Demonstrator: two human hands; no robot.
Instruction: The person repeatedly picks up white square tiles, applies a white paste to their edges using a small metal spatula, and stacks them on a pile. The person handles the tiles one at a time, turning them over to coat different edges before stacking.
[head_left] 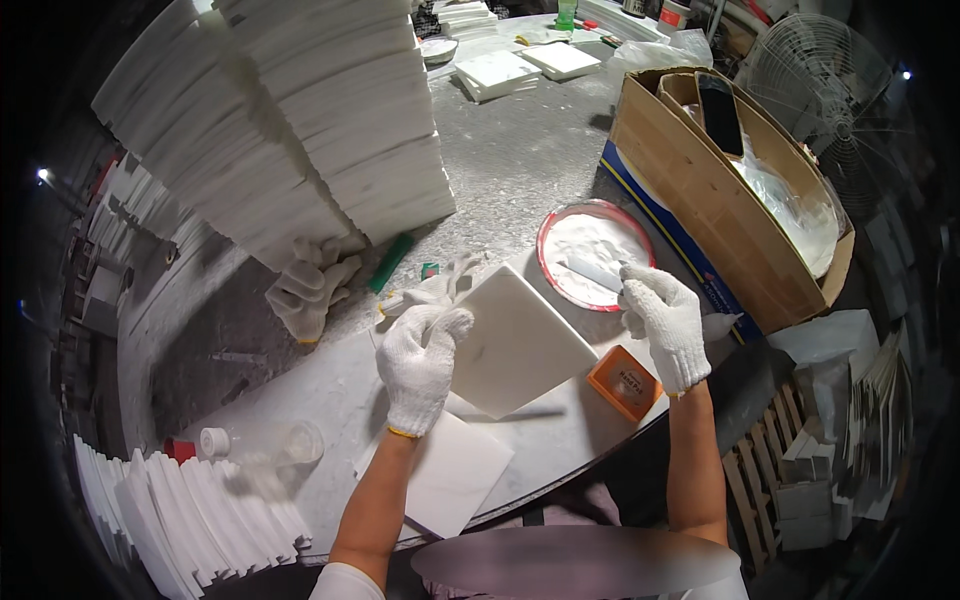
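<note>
My left hand (418, 365), in a white knit glove, pinches the left edge of a square white marble tile (520, 345) and holds it tilted above the table. My right hand (666, 328), gloved the same way, grips a putty knife (594, 273); its flat blade points left over a round red-rimmed tub (541, 250) of white paste or powder. The knife's handle is mostly hidden by my fingers. Beneath the held tile, a second white tile (455, 475) lies near the table's front edge. An orange sanding pad (625, 383) sits between the tile and my right wrist.
Tall stacks of white tiles (350, 110) rise at the back left, with spare gloves (310, 290) and a green block (391, 262) before them. Clear bottles (265, 442) and upright tiles (200, 520) stand front left. A cardboard box (690, 170) holding a phone borders the right.
</note>
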